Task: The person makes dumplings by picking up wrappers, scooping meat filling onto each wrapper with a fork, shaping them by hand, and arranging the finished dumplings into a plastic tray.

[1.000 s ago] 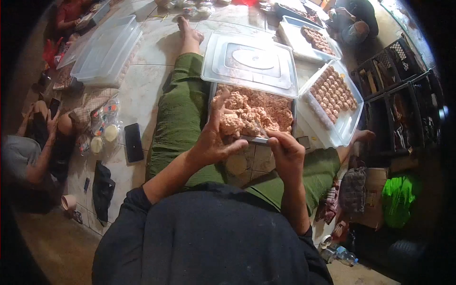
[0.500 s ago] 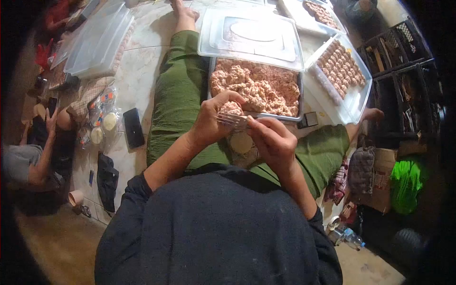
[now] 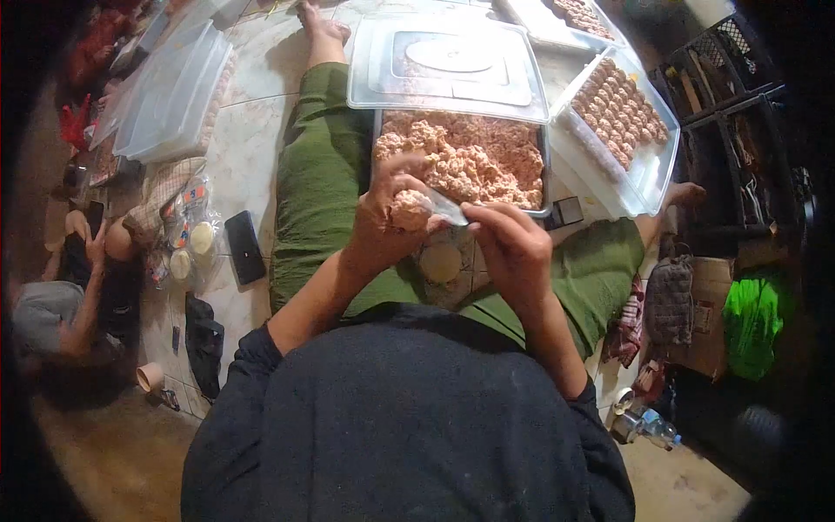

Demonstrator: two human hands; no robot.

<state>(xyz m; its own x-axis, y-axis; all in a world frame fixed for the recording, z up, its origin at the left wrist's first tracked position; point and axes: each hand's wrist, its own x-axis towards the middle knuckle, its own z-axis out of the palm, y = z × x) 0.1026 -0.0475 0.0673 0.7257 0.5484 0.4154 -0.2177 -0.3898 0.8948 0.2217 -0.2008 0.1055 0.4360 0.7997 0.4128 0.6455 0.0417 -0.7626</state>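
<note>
My left hand (image 3: 372, 228) is closed round a ball of raw minced meat (image 3: 409, 210), with its fingers curled about it. Pinched by the handle in my right hand (image 3: 515, 248), a shiny spoon (image 3: 447, 210) points left and its tip meets the ball. Just beyond both hands lies a mass of minced meat (image 3: 496, 165) inside a rectangular tub (image 3: 546, 161). A translucent lid (image 3: 370, 74) rests over the tub's far side. To the right, rows of shaped meatballs (image 3: 617, 113) fill part of a clear plastic box (image 3: 665, 178).
Stacked clear boxes (image 3: 170, 104) stand at the left, near a dark phone (image 3: 245, 248) and plastic packets (image 3: 187, 230) on the tiles. Another person's hand (image 3: 93, 239) shows farther left. Black crates (image 3: 735, 148) and a green bag (image 3: 753, 326) are at the right.
The spoon has turned, and its bowl now shows beside the meatball. My left fingers have lifted and shifted around the ball. The view has tilted slightly.
</note>
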